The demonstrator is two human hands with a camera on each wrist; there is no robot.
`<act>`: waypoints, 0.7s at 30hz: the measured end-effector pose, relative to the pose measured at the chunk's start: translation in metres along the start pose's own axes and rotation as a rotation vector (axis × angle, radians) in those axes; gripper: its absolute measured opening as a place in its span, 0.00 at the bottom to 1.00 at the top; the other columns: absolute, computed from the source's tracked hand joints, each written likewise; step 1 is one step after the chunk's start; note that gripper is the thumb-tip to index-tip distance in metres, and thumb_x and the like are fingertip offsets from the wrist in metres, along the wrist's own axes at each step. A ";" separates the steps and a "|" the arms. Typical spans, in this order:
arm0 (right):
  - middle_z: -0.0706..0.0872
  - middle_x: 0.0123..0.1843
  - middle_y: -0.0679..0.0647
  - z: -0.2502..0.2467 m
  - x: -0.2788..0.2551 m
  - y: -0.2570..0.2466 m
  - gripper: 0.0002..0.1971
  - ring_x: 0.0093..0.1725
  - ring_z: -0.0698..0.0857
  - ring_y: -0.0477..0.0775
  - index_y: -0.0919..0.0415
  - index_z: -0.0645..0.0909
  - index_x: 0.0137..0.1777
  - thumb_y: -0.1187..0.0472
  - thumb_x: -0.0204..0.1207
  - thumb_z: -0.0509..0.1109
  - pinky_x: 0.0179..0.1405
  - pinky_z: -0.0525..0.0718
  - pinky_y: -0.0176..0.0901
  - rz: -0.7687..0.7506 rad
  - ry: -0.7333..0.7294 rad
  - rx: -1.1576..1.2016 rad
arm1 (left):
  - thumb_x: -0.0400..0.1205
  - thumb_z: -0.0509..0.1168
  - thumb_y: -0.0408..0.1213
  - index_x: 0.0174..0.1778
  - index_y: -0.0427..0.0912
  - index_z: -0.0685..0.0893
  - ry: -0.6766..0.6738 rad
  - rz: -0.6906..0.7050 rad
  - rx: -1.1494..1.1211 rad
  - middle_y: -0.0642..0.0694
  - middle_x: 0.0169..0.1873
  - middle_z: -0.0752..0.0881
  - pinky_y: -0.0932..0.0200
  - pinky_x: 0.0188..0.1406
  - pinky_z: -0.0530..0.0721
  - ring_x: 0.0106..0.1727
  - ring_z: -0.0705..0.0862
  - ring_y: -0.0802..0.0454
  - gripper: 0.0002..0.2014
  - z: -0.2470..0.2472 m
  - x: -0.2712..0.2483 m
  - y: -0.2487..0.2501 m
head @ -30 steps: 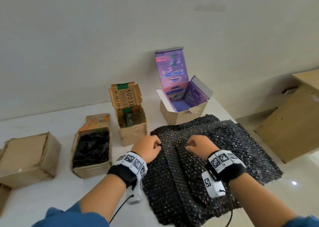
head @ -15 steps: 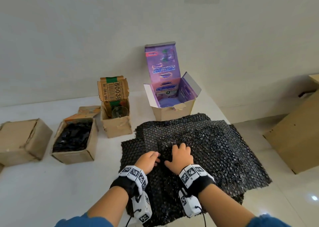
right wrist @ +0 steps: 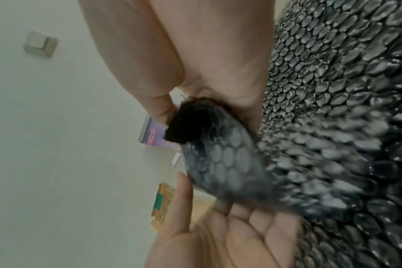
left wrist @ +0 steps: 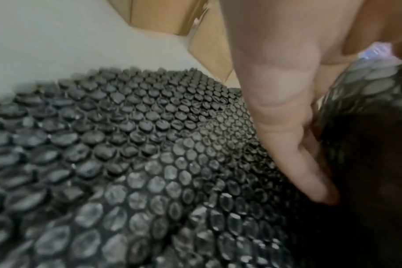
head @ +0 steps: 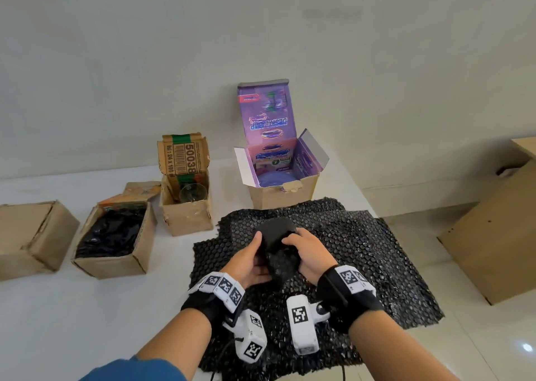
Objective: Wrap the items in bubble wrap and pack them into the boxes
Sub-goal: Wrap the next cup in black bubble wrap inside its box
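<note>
Both hands had come off the flat black bubble wrap sheet since half a second earlier, left hand cupping and right hand gripping a wrapped bundle raised above it on the bench, likely to tighten the wrap before boxing.

I count 4 cardboard boxes on my table: 1 closed, 1 holding black wrap, 1 holding a glass, 1 purple-lined. 1 bubble wrap sheet, 2 hands.
</note>
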State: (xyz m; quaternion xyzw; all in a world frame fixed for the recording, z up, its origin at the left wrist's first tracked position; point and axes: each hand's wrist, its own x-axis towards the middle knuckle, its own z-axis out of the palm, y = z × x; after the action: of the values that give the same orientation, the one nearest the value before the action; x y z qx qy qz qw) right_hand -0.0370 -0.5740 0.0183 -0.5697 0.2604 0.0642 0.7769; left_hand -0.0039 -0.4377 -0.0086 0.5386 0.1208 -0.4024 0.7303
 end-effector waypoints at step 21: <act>0.81 0.61 0.58 0.176 0.021 0.010 0.26 0.59 0.83 0.53 0.55 0.65 0.58 0.58 0.69 0.79 0.60 0.83 0.51 -0.357 -0.135 -0.560 | 0.74 0.74 0.49 0.60 0.45 0.80 0.331 0.408 0.307 0.43 0.52 0.88 0.41 0.57 0.85 0.52 0.88 0.45 0.21 -0.181 -0.067 0.105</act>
State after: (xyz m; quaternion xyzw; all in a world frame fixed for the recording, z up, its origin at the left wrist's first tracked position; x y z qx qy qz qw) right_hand 0.0351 -0.4129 0.0373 -0.7919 0.0767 0.0337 0.6049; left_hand 0.0747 -0.2375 0.0338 0.7142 0.0652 -0.1675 0.6764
